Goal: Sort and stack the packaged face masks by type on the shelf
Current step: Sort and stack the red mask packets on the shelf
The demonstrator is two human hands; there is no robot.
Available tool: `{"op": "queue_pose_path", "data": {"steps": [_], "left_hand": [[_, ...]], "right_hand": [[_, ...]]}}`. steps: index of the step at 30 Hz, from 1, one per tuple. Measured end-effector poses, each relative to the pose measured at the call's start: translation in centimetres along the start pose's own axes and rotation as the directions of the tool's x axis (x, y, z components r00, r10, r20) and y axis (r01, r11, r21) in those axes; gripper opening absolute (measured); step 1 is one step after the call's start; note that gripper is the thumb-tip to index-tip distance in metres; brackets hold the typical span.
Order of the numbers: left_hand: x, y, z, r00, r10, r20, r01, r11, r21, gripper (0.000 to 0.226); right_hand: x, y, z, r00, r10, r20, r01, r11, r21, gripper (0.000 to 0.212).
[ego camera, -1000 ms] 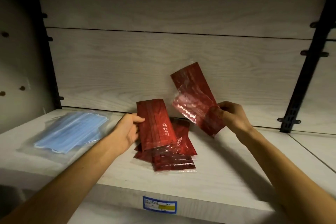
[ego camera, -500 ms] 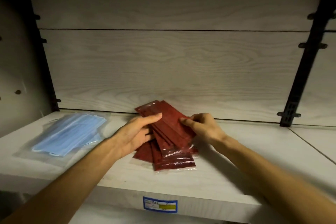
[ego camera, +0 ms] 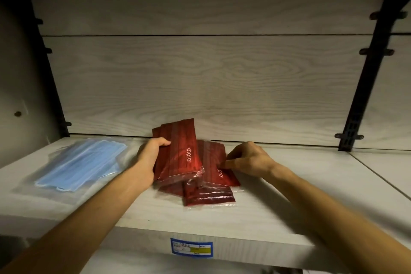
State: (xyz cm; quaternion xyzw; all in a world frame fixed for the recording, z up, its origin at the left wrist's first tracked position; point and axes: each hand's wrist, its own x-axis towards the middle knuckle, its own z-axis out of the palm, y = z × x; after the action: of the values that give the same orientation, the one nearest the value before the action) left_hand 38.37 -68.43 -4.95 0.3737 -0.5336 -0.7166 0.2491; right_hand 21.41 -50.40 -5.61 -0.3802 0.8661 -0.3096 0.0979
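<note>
Red mask packs (ego camera: 178, 153), two gripped by left-hand fingers (ego camera: 163, 142), three under pinching right-hand fingers (ego camera: 229, 163); one blue pack (ego camera: 82, 162).

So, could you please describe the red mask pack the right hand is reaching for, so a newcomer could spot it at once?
Start at the pale wooden shelf and find the heap of red mask packs in its middle. The pack lies flat under the fingers of the right hand, right of the bundle of red packs that the left hand grips. Unlike the lowest, crosswise pack, its white logo shows.
</note>
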Motion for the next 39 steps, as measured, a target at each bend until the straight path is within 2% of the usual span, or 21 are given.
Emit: {"op": "queue_pose_path", "data": {"steps": [3,5,7,9,11,15,17,20,22,23,24,25,26,27,28,30,31,33,36,37,39], "left_hand": [[-0.1,0.1,0.2,0.997,0.071,-0.044,-0.065,0.990,0.123,0.030],[-0.3,-0.1,0.4,0.989,0.130,-0.065,-0.116,0.974,0.194,0.016],[-0.2,-0.3,0.6,0.983,0.175,-0.062,-0.155,0.958,0.240,0.011],[-0.1,-0.5,0.7,0.980,0.197,-0.043,-0.180,0.953,0.245,0.019],[0.0,-0.7,0.8,0.976,0.213,-0.036,-0.198,0.950,0.241,0.023],[0.0,-0.7,1.3,0.966,0.256,-0.045,-0.240,0.945,0.223,0.024],[-0.1,-0.8,1.4,0.969,0.243,-0.032,-0.230,0.945,0.232,0.041],[-0.7,-0.8,1.3,0.972,0.230,0.054,-0.237,0.939,0.248,0.062],[-0.9,-1.1,1.5,0.964,0.240,0.115,-0.261,0.939,0.223,0.047],[-1.0,-1.2,1.6,0.961,0.248,0.124,-0.268,0.945,0.188,0.036],[-1.1,-1.2,1.7,0.959,0.259,0.114,-0.276,0.946,0.171,0.028],[-1.0,-1.2,1.6,0.960,0.266,0.094,-0.278,0.946,0.168,0.025],[-0.8,-1.1,1.6,0.962,0.263,0.071,-0.272,0.948,0.165,0.023],[-0.8,-1.0,1.5,0.965,0.256,0.050,-0.261,0.952,0.158,0.021],[-0.8,-0.9,1.4,0.968,0.249,0.032,-0.250,0.956,0.150,0.020],[-0.7,-0.7,1.4,0.971,0.239,0.003,-0.237,0.962,0.137,0.018],[-0.7,-0.7,1.4,0.969,0.248,-0.009,-0.244,0.959,0.141,0.017],[-0.7,-0.7,1.4,0.961,0.276,-0.023,-0.269,0.951,0.150,0.014],[-0.6,-0.7,1.1,0.956,0.287,-0.057,-0.277,0.950,0.142,0.012],[-0.5,-0.8,1.0,0.955,0.289,-0.066,-0.278,0.950,0.140,0.011],[-0.4,-0.8,0.8,0.950,0.302,-0.082,-0.290,0.948,0.129,0.006]], "right_hand": [[-0.1,0.3,-0.7,0.999,0.025,0.021,-0.030,0.971,0.238,0.003],[-0.1,0.6,-1.4,0.998,0.065,-0.020,-0.052,0.926,0.373,0.014],[-0.3,0.4,-2.0,0.990,0.099,-0.100,-0.040,0.880,0.473,0.014],[-0.4,0.0,-2.5,0.981,0.120,-0.151,-0.005,0.799,0.601,0.007],[-0.7,-0.4,-2.9,0.980,0.120,-0.157,0.030,0.696,0.718,0.013],[-1.0,-1.3,-2.6,0.995,0.076,-0.068,0.017,0.532,0.846,0.020],[-1.1,-1.6,-1.6,0.999,0.037,-0.013,-0.007,0.493,0.870,0.024],[-1.2,-2.2,0.1,0.998,-0.026,0.060,-0.036,0.543,0.839,0.030],[-1.2,-2.4,0.4,0.992,-0.063,0.108,-0.051,0.586,0.809,0.033],[-1.2,-2.5,0.6,0.992,-0.082,0.097,-0.027,0.612,0.791,0.031],[-1.1,-2.3,0.6,0.995,-0.093,0.029,0.044,0.691,0.721,0.026],[-0.8,-2.0,0.5,0.991,-0.098,-0.087,0.130,0.827,0.547,0.019],[-0.7,-1.5,0.3,0.974,-0.110,-0.198,0.164,0.946,0.281,0.017],[-0.8,-1.1,0.0,0.960,-0.112,-0.257,0.125,0.992,0.034,0.023],[-0.9,-0.8,-0.2,0.964,-0.075,-0.254,0.047,0.992,-0.114,0.035],[-1.1,-0.4,-0.6,0.988,0.028,-0.151,-0.058,0.979,-0.196,0.058],[-1.1,-0.3,-0.6,0.994,0.039,-0.102,-0.062,0.972,-0.226,0.061],[-0.9,-0.3,-0.5,0.999,0.008,-0.037,-0.015,0.983,-0.181,0.045],[-0.8,-0.5,-0.5,0.999,-0.034,0.001,0.034,0.999,0.025,0.008],[-0.7,-0.5,-0.6,1.000,-0.031,0.008,0.030,0.996,0.082,0.005],[-0.7,-0.2,-0.9,1.000,-0.011,0.012,0.008,0.975,0.223,0.015]]}}
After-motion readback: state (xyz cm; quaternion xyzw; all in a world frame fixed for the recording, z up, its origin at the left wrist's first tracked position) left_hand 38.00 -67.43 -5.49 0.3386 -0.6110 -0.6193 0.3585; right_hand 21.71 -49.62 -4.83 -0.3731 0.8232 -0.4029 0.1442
